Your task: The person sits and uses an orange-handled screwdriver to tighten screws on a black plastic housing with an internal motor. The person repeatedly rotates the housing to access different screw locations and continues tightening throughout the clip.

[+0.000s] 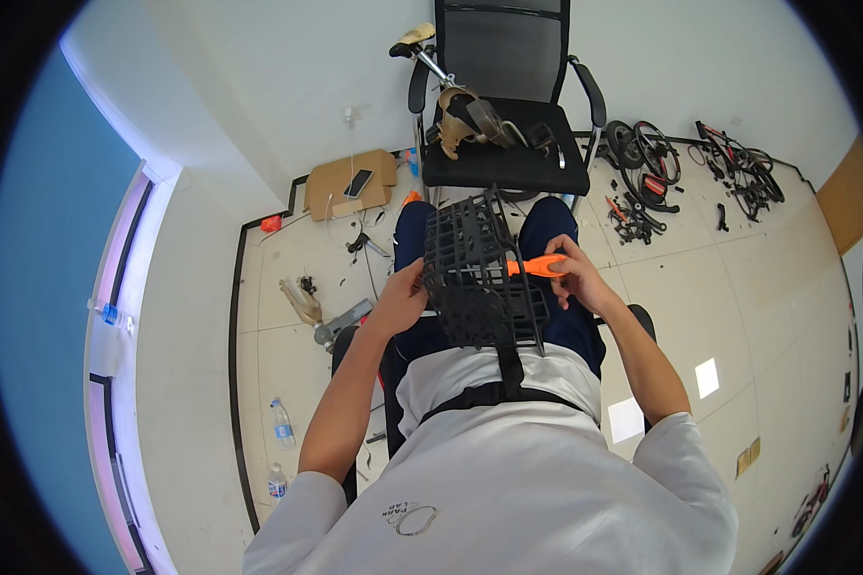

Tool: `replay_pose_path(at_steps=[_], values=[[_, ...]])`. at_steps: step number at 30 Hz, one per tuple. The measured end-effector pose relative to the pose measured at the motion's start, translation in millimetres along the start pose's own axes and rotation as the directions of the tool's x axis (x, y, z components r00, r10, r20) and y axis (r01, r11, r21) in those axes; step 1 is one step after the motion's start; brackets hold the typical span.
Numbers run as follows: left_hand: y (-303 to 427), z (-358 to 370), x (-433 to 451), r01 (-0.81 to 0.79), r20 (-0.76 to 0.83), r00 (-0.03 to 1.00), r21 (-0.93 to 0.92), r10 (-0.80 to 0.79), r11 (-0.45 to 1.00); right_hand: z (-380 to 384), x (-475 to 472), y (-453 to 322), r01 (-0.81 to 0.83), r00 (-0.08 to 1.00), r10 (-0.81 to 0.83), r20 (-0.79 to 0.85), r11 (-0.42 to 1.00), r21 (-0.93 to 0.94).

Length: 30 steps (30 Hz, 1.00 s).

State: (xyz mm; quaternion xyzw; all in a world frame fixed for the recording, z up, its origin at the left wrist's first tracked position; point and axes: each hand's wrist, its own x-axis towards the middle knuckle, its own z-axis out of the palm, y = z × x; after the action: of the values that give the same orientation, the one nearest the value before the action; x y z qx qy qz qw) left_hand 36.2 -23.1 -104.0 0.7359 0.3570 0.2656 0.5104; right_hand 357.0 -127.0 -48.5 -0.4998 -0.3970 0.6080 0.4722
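Observation:
A black plastic lattice basket (467,287) rests on my lap, tilted on its side, with a black strap (509,366) hanging from it towards my waist. My left hand (403,296) grips the basket's left edge, some of its fingers hidden behind the lattice. In my right hand (575,277) is a screwdriver with an orange handle (539,266). Its thin metal shaft points left into the basket, and the tip cannot be made out among the bars.
Ahead stands a black office chair (503,165) bearing a saddle on a seatpost (431,61) and brown parts. Dismantled bicycle parts (640,172) lie on the right floor. To the left are a cardboard box (320,183) with a phone (358,184), metal parts (341,320) and plastic bottles (282,425).

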Motion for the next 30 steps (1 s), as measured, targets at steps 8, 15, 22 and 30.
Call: replay_pose_path(at_steps=[8,15,22,30], values=[[21,-1,-5,-0.157,-0.074,0.983,0.110,0.166,0.981,-6,3,12,0.050,0.999,-0.050,0.012,0.998,-0.030],[29,-2,-7,-0.154,-0.075,0.983,0.178,0.170,0.972,-15,10,17,0.007,0.998,-0.009,0.061,0.999,0.039],[13,2,2,-0.157,-0.098,0.979,0.181,0.176,0.971,-14,7,14,-0.089,0.990,0.081,0.115,0.994,0.062],[13,4,1,-0.078,-0.109,0.989,0.185,0.099,0.980,-21,15,24,-0.020,0.990,0.011,0.139,0.998,0.066]])
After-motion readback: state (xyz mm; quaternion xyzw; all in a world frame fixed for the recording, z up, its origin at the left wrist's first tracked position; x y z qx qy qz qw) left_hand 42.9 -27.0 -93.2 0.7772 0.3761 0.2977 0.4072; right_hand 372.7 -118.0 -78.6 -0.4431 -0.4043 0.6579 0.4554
